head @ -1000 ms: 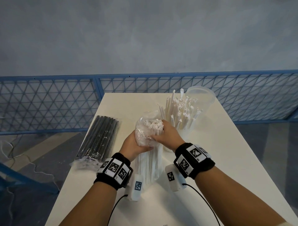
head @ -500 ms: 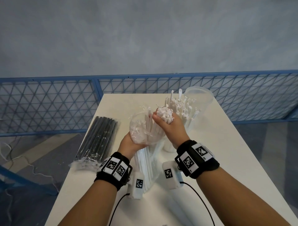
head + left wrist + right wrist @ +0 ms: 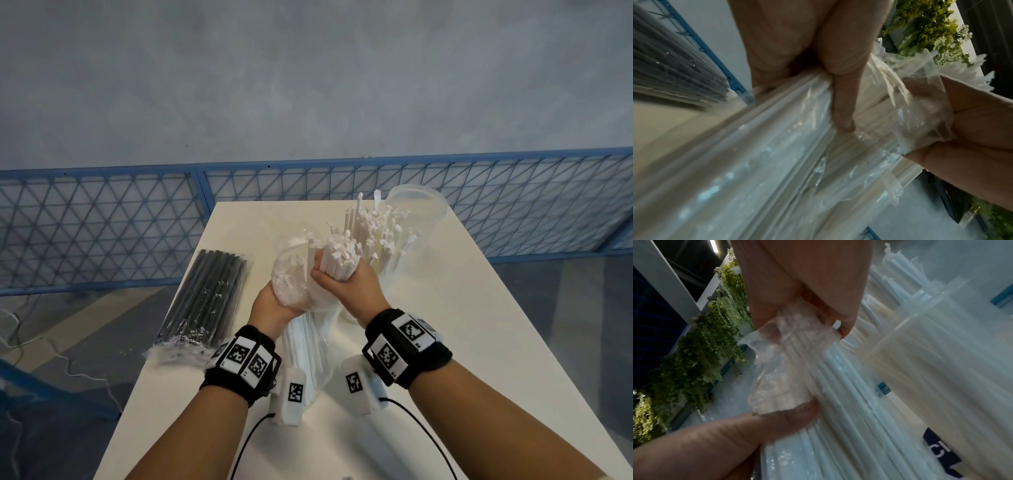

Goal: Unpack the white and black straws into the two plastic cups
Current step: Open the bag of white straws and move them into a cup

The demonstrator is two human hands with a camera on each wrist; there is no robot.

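Note:
A clear plastic bag [image 3: 291,284] of white straws stands upright at the table's middle. My left hand [image 3: 274,305] grips the bag at its upper part; in the left wrist view the thumb [image 3: 840,104] presses into the bag [image 3: 766,162]. My right hand [image 3: 342,281] grips a bundle of white straws [image 3: 339,251] that sticks up out of the bag's mouth. Behind it a plastic cup [image 3: 394,260] holds several white straws [image 3: 376,226]. A second, empty plastic cup [image 3: 416,205] stands further back. The sealed pack of black straws [image 3: 205,298] lies to the left.
The white table [image 3: 462,325] has bare surface on the right and in front. The black pack overhangs its left edge. A blue mesh fence [image 3: 102,226] runs behind the table. Cables trail from both wristbands toward the near edge.
My right hand has drawn the bundle of white straws upward, further out of the bag. My left hand has stayed on the bag, whose mouth has slipped down and spread open.

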